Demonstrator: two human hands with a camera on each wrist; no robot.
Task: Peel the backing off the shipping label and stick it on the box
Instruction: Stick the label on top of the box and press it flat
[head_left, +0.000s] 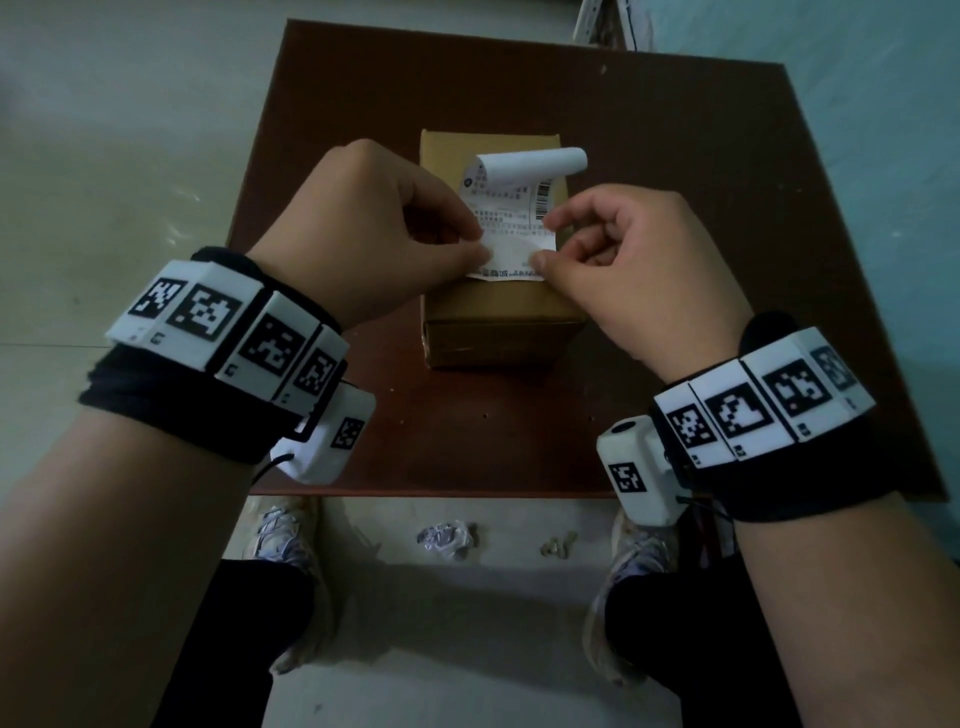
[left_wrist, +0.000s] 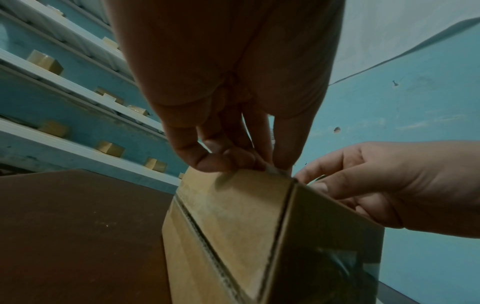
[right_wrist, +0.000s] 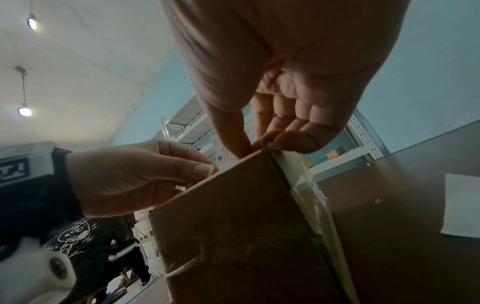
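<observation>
A brown cardboard box (head_left: 501, 306) stands in the middle of the brown table (head_left: 675, 260). Over its top lies the white printed shipping label (head_left: 511, 228), its far end curled up into a roll. My left hand (head_left: 480, 243) pinches the label's left edge and my right hand (head_left: 544, 241) pinches its right edge, both near the label's near end. The left wrist view has the left fingertips (left_wrist: 233, 162) at the top edge of the box (left_wrist: 233, 216). The right fingertips (right_wrist: 241, 146) meet the same edge of the box (right_wrist: 233, 216). Whether the label sticks to the cardboard I cannot tell.
A flat white sheet (right_wrist: 462, 205) lies on the table to the right of the box. Crumpled paper (head_left: 447, 538) is on the floor by my shoes. Shelves with small boxes (left_wrist: 52, 61) line the blue wall. Another person (right_wrist: 91, 236) sits off to the left.
</observation>
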